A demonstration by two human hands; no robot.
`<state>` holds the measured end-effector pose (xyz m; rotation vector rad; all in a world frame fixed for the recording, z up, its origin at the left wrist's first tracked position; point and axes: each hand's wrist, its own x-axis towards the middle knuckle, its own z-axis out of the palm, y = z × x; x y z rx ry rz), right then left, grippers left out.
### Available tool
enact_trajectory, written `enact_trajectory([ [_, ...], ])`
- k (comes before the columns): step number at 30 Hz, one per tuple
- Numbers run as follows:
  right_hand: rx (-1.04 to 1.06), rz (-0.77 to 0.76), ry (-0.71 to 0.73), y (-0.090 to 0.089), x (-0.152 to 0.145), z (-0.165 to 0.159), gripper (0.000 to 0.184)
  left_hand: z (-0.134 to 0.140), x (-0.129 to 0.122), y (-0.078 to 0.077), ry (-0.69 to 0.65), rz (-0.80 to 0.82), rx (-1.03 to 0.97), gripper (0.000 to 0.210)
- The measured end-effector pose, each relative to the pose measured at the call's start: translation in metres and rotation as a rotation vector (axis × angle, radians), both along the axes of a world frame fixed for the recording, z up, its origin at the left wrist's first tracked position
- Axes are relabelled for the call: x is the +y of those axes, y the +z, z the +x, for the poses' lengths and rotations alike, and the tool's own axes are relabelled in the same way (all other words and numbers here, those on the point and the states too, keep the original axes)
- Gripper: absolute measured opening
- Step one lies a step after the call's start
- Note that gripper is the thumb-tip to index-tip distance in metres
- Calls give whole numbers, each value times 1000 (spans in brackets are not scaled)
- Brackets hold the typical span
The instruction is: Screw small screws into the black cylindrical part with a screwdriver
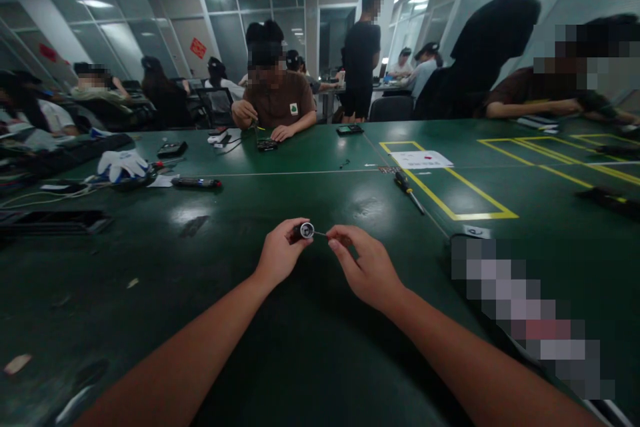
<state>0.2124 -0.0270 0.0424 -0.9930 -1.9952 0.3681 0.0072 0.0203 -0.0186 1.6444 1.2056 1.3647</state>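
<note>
Over the near part of the green table, my left hand (pixel 281 248) is closed around a short dark cylinder (pixel 307 231). Its round, light-rimmed end faces me, and the inside is too small to make out. My right hand (pixel 365 267) pinches a thin metal rod (pixel 321 234) between thumb and fingers. The rod points left, its tip at the cylinder's rim; whether it goes inside, I cannot tell. Most of the rod's rear part is hidden by my fingers. Beyond my right hand lies a screwdriver (pixel 410 192) with a black and yellow handle.
Yellow tape (pixel 485 217) outlines areas on the green table (pixel 280 197), with a white sheet (pixel 423 159) across one. White gloves (pixel 123 165) and a dark pen-shaped tool (pixel 197 183) lie left. A co-worker (pixel 275 100) handles a small device opposite. A blurred-out object (pixel 530 320) lies right.
</note>
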Motion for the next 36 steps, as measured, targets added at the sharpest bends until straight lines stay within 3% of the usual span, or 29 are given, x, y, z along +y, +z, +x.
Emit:
enact_trajectory([
  [7, 20, -74, -78, 3, 0, -1, 16, 1, -4, 5, 22, 62, 79, 36],
  [14, 17, -55, -117, 0, -1, -1, 16, -1, -4, 6, 42, 97, 118, 37],
  [36, 33, -42, -104, 1, 0, 0, 16, 1, -3, 2, -69, 18, 65, 41],
])
